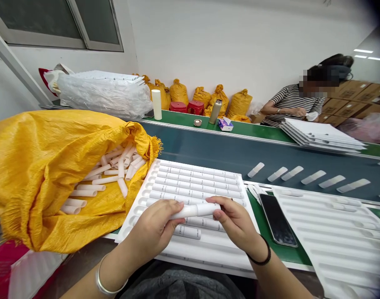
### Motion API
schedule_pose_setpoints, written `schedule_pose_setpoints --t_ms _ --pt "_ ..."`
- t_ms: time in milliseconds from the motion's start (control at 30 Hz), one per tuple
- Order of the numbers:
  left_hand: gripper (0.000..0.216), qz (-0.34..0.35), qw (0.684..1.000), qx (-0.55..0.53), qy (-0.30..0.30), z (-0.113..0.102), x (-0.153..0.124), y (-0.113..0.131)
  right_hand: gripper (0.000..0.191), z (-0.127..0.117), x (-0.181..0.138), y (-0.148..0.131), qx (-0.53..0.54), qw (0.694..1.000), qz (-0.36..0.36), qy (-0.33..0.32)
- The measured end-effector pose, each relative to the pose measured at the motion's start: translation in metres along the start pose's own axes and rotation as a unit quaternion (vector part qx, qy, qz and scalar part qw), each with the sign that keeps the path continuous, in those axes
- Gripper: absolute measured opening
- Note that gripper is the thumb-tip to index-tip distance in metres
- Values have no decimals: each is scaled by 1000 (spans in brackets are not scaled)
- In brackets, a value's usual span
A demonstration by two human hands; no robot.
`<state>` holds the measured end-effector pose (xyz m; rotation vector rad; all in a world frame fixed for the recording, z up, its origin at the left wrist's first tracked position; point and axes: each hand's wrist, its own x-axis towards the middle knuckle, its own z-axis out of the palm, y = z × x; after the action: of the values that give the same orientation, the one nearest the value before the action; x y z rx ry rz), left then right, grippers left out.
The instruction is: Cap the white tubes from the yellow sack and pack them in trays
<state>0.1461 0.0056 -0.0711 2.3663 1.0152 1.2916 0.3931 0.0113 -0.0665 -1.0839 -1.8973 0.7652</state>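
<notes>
Both my hands hold one white tube point(198, 210) level above a white grooved tray point(152, 176). My left hand point(155, 228) is closed round the tube's left end; my right hand point(232, 220) pinches its right end. The tray's far rows are filled with white tubes point(196, 182) lying end to end, and its near rows are mostly bare. To my left an open yellow woven sack point(37, 174) spills several loose white tubes point(105, 178).
A dark phone point(277, 220) lies right of the tray, beside a stack of empty grooved trays point(342, 232). Several white tubes point(311, 177) ride on the dark conveyor belt point(208, 151). A person in a striped top point(286, 104) works across it near stacked trays point(321, 133). Yellow sacks point(240, 103) line the wall.
</notes>
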Motion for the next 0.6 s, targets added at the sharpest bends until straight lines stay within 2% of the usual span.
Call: schedule_pose_setpoints --t_ms 67,200,300,433,600 --pt "53 35 999 10 -6 -1 0 -2 28 2 0 -1 81 994 77 -12" --pt "64 101 993 43 -41 -3 1 -3 37 8 1 -1 230 949 205 -59" --pt "62 123 989 56 -58 0 3 -4 38 13 3 0 262 932 239 -76" --pt "60 104 992 57 -41 6 5 -6 39 19 2 -1 275 926 252 -59" --pt "50 86 992 40 -88 3 1 -9 42 34 -6 -3 309 895 316 -63"
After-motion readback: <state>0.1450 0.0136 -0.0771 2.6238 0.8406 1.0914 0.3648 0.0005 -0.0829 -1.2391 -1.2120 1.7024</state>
